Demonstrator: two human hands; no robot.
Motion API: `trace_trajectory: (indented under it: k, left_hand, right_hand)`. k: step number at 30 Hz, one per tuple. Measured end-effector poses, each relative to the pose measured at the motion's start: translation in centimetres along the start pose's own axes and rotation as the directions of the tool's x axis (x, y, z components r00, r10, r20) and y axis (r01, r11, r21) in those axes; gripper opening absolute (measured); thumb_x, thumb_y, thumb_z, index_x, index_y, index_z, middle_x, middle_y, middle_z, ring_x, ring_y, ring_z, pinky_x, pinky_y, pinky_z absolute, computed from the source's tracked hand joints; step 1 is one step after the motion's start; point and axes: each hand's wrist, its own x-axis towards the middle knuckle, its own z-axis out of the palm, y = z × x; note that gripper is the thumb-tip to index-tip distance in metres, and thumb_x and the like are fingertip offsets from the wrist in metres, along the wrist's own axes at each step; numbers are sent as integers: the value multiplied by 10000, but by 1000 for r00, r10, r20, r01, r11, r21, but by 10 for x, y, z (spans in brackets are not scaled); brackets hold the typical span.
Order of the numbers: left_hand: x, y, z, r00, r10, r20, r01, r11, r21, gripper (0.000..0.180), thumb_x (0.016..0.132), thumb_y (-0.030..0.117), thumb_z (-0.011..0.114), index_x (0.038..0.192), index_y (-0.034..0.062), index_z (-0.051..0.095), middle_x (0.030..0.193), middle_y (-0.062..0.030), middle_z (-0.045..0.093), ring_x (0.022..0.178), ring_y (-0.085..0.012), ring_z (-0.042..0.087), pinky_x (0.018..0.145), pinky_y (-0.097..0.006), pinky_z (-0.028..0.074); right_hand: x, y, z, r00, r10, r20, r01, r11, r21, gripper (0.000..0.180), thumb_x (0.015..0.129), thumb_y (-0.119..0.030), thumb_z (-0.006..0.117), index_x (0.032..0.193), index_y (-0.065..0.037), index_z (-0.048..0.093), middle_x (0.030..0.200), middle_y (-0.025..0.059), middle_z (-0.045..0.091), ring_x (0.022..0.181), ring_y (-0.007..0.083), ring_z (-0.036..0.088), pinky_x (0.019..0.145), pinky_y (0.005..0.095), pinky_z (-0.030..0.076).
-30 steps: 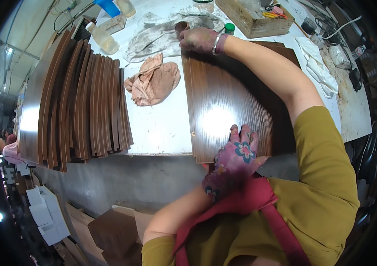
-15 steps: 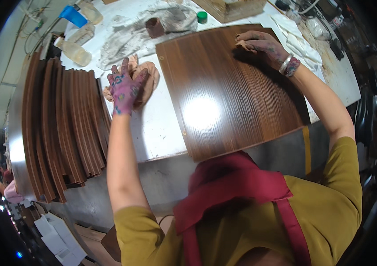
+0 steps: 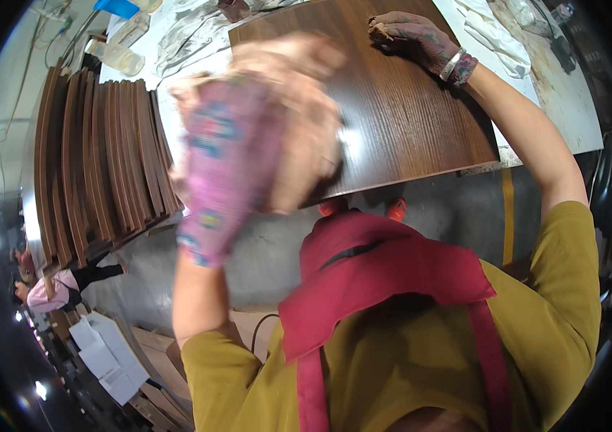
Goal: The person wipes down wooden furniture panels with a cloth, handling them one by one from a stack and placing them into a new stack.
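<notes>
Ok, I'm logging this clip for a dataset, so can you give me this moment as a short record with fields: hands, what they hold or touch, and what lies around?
left hand: raised near the camera in a pink patterned glove, blurred, gripping a tan rag
right hand: stained glove, resting on the far part of the panel
panel: dark brown wood-grain board, flat on the white table
stack: similar brown boards standing on edge to the left
clothing: mustard shirt, red apron
</notes>
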Motion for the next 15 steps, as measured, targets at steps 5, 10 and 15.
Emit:
trace_trajectory:
  k: [5, 10, 15]
  left_hand:
    - [-26, 126, 88, 934, -177, 311, 167, 984, 60, 776, 742, 437, 757, 1416, 175, 475, 1450, -201, 414, 1348, -419, 364, 1126, -547, 247]
    - [-82, 110, 79, 897, -323, 301, 239, 928, 284, 949, 662, 392, 823, 1473, 179, 380, 1487, -144, 375, 1406, -369, 298, 1154, -546, 224]
    - [-206, 44, 11, 675, -717, 174, 737, 668, -106, 663, 800, 12, 561, 1447, 33, 416, 1344, -171, 561, 1299, -285, 487, 1111, -373, 361]
  right_hand:
    - [25, 7, 10, 987, -79, 139, 90, 993, -70, 384, 944, -263, 611, 1231, -8, 610, 1082, 52, 657, 1037, 149, 621, 947, 298, 495]
    - [10, 2, 16, 998, 58, 21, -61, 991, 119, 333, 888, -196, 689, 1158, -8, 639, 1032, 52, 668, 982, 162, 639, 944, 334, 517]
    - [22, 10, 10, 997, -3, 77, -12, 981, 194, 276, 874, -130, 699, 1104, 15, 651, 1002, 90, 699, 920, 168, 676, 845, 313, 566]
